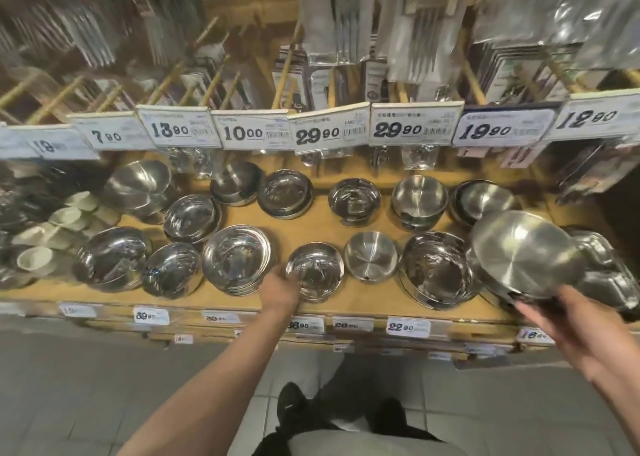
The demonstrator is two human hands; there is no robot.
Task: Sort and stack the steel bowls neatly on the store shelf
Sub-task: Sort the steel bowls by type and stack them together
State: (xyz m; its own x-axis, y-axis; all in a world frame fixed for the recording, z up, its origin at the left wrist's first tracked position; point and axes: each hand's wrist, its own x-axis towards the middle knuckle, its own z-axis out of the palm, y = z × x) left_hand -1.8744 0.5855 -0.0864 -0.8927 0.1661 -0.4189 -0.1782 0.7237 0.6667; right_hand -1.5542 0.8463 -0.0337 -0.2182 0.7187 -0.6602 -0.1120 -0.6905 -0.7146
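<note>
Several stacks of steel bowls stand in two rows on the wooden shelf. My left hand grips the near left rim of a small shiny bowl stack in the front row. My right hand holds a large brushed steel bowl by its near rim, tilted and lifted above the shelf's right end. Between them sit a small brushed bowl and a wide shiny stack.
White ceramic cups crowd the shelf's left end. Steel trays lie at the far right behind the lifted bowl. Price tags and hanging packaged cutlery overhang the back row. Grey floor tiles and my feet are below.
</note>
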